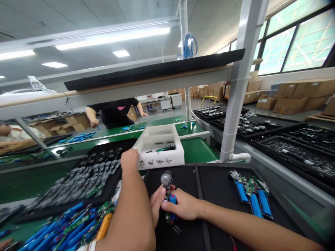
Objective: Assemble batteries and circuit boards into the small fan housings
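Near the middle of the black tray, my left hand (156, 203) and my right hand (184, 204) close their fingers round one small assembly. This assembly has a round grey end (166, 179) pointing up, a blue cylindrical cell (172, 199) and a bit of circuit board below. Thin metal leads (176, 229) show under it. Most of its body is hidden by my fingers. Another person's arm (136, 202) crosses in front of my left forearm, its hand (129, 159) on the left corner of a white foam box (161, 161) with handwriting.
Right of my hands, several blue-cell circuit assemblies (252, 195) lie on the black tray (217, 195). Blue cells and boards (70, 226) heap up at lower left, beside a tray of grey parts (81, 181). A white post (235, 90) rises at right. A person in black (115, 113) stands opposite.
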`<state>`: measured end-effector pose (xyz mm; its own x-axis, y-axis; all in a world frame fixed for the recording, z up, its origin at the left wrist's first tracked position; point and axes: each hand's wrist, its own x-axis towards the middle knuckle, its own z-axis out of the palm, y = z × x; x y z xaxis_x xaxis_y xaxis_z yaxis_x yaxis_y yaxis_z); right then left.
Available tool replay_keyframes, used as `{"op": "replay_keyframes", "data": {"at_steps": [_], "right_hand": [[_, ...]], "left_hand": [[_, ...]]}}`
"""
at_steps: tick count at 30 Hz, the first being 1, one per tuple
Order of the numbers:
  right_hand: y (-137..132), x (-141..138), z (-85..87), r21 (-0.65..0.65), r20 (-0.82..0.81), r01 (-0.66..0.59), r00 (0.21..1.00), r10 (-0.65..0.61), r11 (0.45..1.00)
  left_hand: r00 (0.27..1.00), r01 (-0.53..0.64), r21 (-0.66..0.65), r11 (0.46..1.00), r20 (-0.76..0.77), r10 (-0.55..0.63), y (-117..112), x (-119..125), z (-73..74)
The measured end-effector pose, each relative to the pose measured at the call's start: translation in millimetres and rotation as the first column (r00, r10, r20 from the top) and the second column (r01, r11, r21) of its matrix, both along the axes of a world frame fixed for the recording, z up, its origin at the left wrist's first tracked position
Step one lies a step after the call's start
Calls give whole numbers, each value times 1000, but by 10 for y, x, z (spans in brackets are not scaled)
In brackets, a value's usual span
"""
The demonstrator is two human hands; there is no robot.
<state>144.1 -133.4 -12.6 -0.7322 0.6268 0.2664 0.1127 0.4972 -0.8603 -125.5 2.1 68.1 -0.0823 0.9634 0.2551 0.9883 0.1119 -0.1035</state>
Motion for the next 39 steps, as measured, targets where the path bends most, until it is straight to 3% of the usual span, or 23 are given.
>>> {"op": "replay_keyframes", "data": {"at_steps": [5,10,15,25,34,39], "right_hand": [[8,-8,-23,-5,14,17,1000,-17,1000],[11,-4,-6,-7,57,28,998,-27,1000],[2,1,45,-1,87,27,996,-27,1000],[5,-7,65,43,103,15,994,-20,999],[6,-14,46,61,87,10,996,-15,998],[16,-16,17,58,90,18,996,-23,998]], "left_hand": [[993,-86,83,993,-70,92,-28,-200,-64],[995,-34,61,998,-93,39,-31,-323,-155],[995,2,10,1000,-97,-1,-19,-427,-155],[995,50,-72,996,-87,-56,-18,-459,-82],[996,57,-74,996,-61,-62,34,-542,-150],[995,91,-57,994,-34,-93,101,-545,-116]]}}
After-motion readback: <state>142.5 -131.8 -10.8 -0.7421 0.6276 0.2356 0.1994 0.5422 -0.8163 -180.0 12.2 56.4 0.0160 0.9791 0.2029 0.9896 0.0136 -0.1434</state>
